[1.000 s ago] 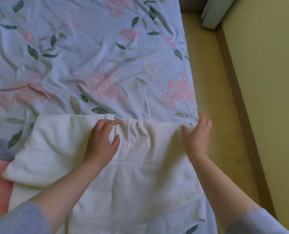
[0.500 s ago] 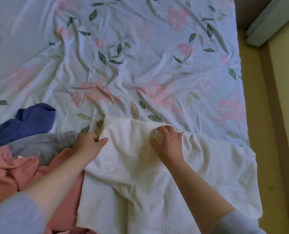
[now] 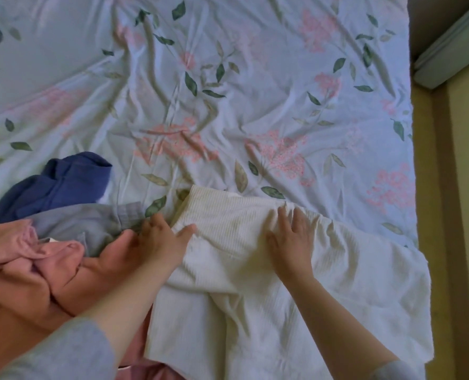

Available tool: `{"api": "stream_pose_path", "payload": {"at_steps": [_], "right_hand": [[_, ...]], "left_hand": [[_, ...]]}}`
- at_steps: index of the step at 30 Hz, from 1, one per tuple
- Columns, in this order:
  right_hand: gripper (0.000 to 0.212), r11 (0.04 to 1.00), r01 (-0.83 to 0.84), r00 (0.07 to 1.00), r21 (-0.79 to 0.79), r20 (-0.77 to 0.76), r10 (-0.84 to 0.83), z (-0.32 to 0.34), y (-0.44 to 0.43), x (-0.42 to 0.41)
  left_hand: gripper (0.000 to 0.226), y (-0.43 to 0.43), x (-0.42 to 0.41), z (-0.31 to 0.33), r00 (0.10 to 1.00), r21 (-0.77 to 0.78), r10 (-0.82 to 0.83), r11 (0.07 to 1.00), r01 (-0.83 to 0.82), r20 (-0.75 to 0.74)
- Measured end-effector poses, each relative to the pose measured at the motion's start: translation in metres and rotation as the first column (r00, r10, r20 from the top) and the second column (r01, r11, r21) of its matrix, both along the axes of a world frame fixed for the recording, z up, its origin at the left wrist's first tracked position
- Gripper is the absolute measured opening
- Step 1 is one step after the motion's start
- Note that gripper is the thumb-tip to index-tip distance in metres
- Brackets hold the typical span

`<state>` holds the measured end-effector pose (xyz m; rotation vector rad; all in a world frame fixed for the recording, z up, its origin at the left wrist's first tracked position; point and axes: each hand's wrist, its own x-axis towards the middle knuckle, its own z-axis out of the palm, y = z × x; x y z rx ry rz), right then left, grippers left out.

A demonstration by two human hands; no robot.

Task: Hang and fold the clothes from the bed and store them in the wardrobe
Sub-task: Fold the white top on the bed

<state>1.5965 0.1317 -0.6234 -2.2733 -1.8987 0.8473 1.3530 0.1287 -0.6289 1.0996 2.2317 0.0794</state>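
A white ribbed garment [image 3: 296, 292] lies spread on the bed's near right part. My right hand [image 3: 289, 242] lies flat on its upper middle, fingers straight and spread. My left hand [image 3: 156, 242] rests at the garment's left edge, thumb on the white cloth and fingers stretched out over the neighbouring clothes. To the left lie a pink garment [image 3: 22, 270], a grey one [image 3: 90, 223] and a dark blue one [image 3: 57, 185] in a loose pile.
The floral bed sheet [image 3: 228, 91] stretches wrinkled behind the clothes. The bed's right edge meets a yellowish floor strip and wall [image 3: 464, 215]. A pale folded mattress or cushion [image 3: 453, 53] leans at the top right corner.
Both hands shifted left along the white garment's top edge and went from pinching it to lying flat. The view swung left, revealing the pile of pink, grey and blue clothes.
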Motion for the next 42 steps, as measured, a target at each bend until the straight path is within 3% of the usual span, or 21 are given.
{"api": "stream_pose_path", "payload": {"at_steps": [3, 7, 11, 13, 16, 19, 22, 24, 26, 28, 31, 35, 38, 42], "right_hand": [[0.061, 0.979, 0.203, 0.956, 0.002, -0.216, -0.198, 0.009, -0.027, -0.008], [0.056, 0.959, 0.278, 0.928, -0.059, -0.240, -0.284, 0.016, -0.060, -0.010], [0.050, 0.938, 0.345, 0.896, -0.034, -0.286, -0.340, 0.025, -0.072, -0.015], [0.048, 0.920, 0.392, 0.861, -0.029, -0.339, -0.378, 0.030, -0.075, -0.021], [0.055, 0.914, 0.359, 0.829, -0.189, -0.385, -0.406, 0.031, -0.080, -0.031], [0.064, 0.873, 0.205, 0.854, -0.442, -0.355, -0.380, 0.027, -0.071, -0.033], [0.060, 0.841, 0.352, 0.768, -0.410, -0.387, -0.510, 0.035, -0.063, -0.028], [0.053, 0.841, 0.386, 0.784, -0.378, -0.346, -0.515, 0.038, -0.068, -0.019], [0.037, 0.825, 0.328, 0.805, -0.460, -0.321, -0.499, 0.040, -0.075, -0.010], [0.033, 0.794, 0.343, 0.738, -0.502, -0.379, -0.559, 0.046, -0.079, -0.001], [0.051, 0.756, 0.426, 0.598, -0.496, -0.473, -0.647, 0.057, -0.084, 0.012], [0.045, 0.667, 0.402, 0.490, -0.627, -0.469, -0.735, 0.066, -0.117, 0.021], [0.050, 0.620, 0.567, 0.418, -0.542, -0.459, -0.784, 0.069, -0.145, 0.031], [0.041, 0.580, 0.652, 0.314, -0.489, -0.522, -0.793, 0.082, -0.171, 0.043]], "left_hand": [[0.090, 0.000, -0.011, 0.002, 0.982, -0.056, -0.007, 0.998, 0.018, 0.191], [0.106, -0.004, -0.019, 0.006, 0.944, -0.093, -0.056, 0.992, 0.091, 0.324], [0.044, -0.011, -0.014, 0.008, 0.905, -0.087, 0.007, 0.996, 0.034, 0.425], [0.031, -0.013, -0.012, 0.008, 0.882, -0.058, 0.029, 0.998, -0.002, 0.471], [0.030, -0.016, -0.016, 0.014, 0.829, -0.099, 0.089, 0.994, -0.041, 0.552], [0.039, -0.020, -0.016, 0.021, 0.854, -0.105, -0.039, 0.989, 0.108, 0.518], [0.044, -0.022, -0.010, 0.034, 0.846, -0.011, -0.086, 0.994, 0.108, 0.526], [0.045, -0.022, -0.006, 0.046, 0.823, 0.035, -0.093, 0.995, 0.089, 0.560], [0.043, -0.024, 0.000, 0.057, 0.809, 0.070, -0.120, 0.993, 0.097, 0.575], [0.042, -0.028, 0.005, 0.067, 0.797, 0.099, -0.135, 0.991, 0.094, 0.589], [0.040, -0.034, 0.014, 0.082, 0.751, 0.132, -0.127, 0.990, 0.052, 0.647], [0.050, -0.040, 0.023, 0.099, 0.703, 0.122, -0.110, 0.992, 0.033, 0.703], [0.047, -0.043, 0.033, 0.107, 0.671, 0.096, -0.086, 0.995, 0.023, 0.737], [0.035, -0.050, 0.050, 0.119, 0.652, 0.036, -0.083, 0.996, 0.085, 0.753]]}}
